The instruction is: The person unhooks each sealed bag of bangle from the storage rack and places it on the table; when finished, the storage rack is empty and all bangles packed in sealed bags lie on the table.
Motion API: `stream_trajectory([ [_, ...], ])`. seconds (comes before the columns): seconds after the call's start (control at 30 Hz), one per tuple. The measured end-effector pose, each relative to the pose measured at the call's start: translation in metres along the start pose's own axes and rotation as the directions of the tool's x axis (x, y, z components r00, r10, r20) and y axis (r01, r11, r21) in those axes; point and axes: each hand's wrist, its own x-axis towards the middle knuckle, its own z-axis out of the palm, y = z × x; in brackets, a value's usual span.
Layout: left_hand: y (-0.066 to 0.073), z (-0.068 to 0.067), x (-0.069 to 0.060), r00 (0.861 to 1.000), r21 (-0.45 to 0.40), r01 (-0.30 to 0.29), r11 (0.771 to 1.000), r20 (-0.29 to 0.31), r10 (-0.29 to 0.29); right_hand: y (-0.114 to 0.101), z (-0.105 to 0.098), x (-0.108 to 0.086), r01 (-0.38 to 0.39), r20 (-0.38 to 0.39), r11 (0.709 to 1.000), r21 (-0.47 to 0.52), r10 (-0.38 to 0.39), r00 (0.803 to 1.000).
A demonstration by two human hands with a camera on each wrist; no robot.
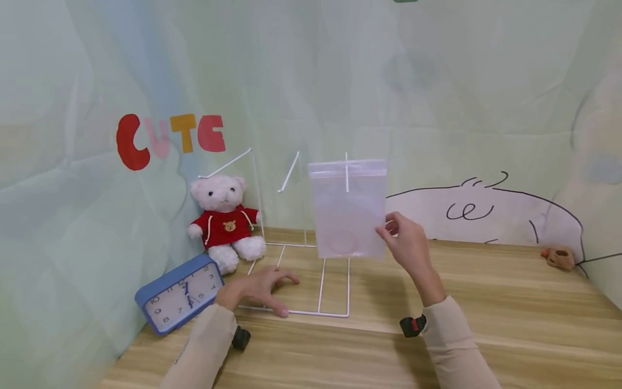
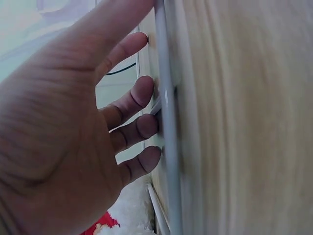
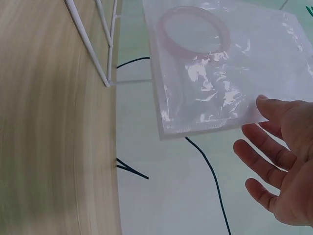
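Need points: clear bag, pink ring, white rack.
Clear bag [image 1: 349, 210], head view, middle of its front face.
Pink ring [image 3: 224, 39], right wrist view, right side of its band.
White rack [image 1: 348, 286], head view, right-hand rod of its base.

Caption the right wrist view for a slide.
The right hand pinches a plastic bag with a pink ring inside, near a white wire rack.

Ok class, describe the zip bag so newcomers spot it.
On the wooden table stands a white wire rack. At its rightmost prong is the zip bag, pinched by the right hand. Unlike the bare prongs, it's flat and translucent, with a pink ring near its bottom.
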Motion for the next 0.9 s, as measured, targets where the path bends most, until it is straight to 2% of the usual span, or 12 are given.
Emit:
stream_trajectory([
  [0.3, 0.000, 0.001, 0.001, 1.000, -0.010, 0.005, 1.000, 0.007, -0.005, -0.004, 0.002, 0.000, 0.014, -0.035, 0.999, 0.041, -0.012, 0.999],
  [0.9, -0.001, 0.001, 0.001, 1.000, 0.000, 0.014, 1.000, 0.008, -0.014, 0.002, -0.023, 0.002, 0.017, -0.032, 0.999, 0.047, -0.015, 0.999],
])
